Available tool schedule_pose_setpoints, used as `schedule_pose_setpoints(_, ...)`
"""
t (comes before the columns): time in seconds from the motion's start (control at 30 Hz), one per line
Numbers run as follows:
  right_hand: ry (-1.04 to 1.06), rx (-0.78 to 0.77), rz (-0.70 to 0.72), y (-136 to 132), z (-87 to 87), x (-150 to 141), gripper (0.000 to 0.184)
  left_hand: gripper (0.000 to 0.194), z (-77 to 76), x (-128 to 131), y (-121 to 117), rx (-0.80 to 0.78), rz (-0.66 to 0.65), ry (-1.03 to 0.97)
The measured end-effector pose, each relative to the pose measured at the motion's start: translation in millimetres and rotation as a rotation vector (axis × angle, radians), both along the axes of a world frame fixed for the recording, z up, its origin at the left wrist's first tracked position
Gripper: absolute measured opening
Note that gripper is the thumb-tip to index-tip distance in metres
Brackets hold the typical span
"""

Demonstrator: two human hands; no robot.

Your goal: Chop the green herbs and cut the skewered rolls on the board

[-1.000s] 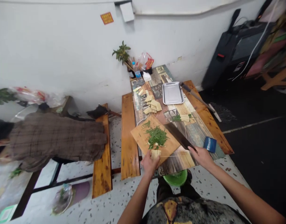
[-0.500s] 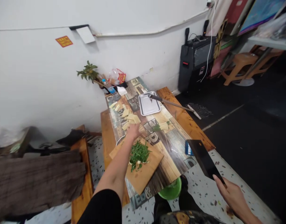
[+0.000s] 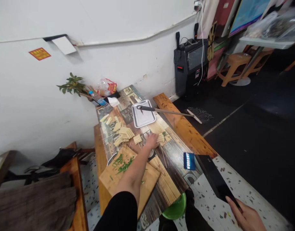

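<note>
My right hand (image 3: 246,213) is closed round the handle of a black cleaver (image 3: 216,175), held over the floor right of the table. My left hand (image 3: 152,141) reaches across the cutting board to a small stack of pale ridged sheets on skewers (image 3: 160,137), with some green beside it. Its fingertips are partly hidden, so I cannot tell whether they grip anything. Cut greens (image 3: 124,164) lie scattered on the wooden cutting board (image 3: 147,186), partly behind my forearm. Left of my hand lie one separate pale sheet (image 3: 137,139) and a larger pile of pale sheets (image 3: 124,133).
A metal tray (image 3: 144,120) sits farther back, with a mop handle (image 3: 166,111) reaching over it. A blue packet (image 3: 189,161) lies near the table's right edge. A bottle (image 3: 98,98) stands by the wall. Benches (image 3: 186,125) flank the table; a green basin (image 3: 175,208) is below.
My left hand has moved right, from beside the large pale pile to the small skewered stack. The greens look more spread out on the board. The cleaver stays in my right hand; the view has shifted.
</note>
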State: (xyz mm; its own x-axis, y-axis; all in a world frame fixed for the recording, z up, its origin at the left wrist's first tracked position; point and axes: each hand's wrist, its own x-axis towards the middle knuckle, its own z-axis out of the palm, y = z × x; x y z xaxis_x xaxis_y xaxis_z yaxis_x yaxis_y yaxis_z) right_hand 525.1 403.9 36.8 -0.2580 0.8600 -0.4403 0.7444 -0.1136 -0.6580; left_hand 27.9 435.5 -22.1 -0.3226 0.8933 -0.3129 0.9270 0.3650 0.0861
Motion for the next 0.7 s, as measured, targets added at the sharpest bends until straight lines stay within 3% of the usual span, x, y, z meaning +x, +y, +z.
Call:
schedule_pose_setpoints(0.1, 0.006, -0.012, -0.004, 2.5, -1.6, 2.4, 0.051, 0.048, -7.3, 16.0, 17.2, -0.01, 0.055, 0.027)
schedule_pose_setpoints(0.17, 0.012, -0.005, -0.006, 1.6, -0.8, 3.1, 0.051, 0.043, -3.5, 19.1, 26.9, -0.019, 0.086, 0.043)
schedule_pose_setpoints(0.27, 0.022, 0.032, 0.008, -1.7, 1.8, 2.7, 0.052, 0.042, 16.9, 26.1, 31.6, -0.005, 0.096, 0.056)
schedule_pose_setpoints(0.37, 0.023, 0.063, 0.037, -3.5, 2.7, -1.4, 0.052, 0.042, 49.0, 46.3, 5.5, 0.068, 0.119, 0.085)
schedule_pose_setpoints(0.47, 0.042, 0.069, 0.104, 0.5, 3.5, -14.6, 0.053, 0.047, 72.8, 78.2, -66.4, 0.272, 0.21, 0.109)
schedule_pose_setpoints(0.53, 0.064, 0.107, 0.185, 5.8, 7.3, -32.1, 0.055, 0.047, 74.5, 101.3, -133.7, 0.373, 0.371, 0.117)
schedule_pose_setpoints(0.63, 0.089, 0.184, 0.416, 10.6, 18.7, -75.5, 0.057, 0.043, 57.6, 134.6, -235.1, 0.376, 0.706, 0.161)
schedule_pose_setpoints(0.7, 0.058, 0.216, 0.656, 6.0, 25.2, -116.0, 0.056, 0.041, 40.9, 154.4, -286.2, 0.308, 0.878, 0.168)
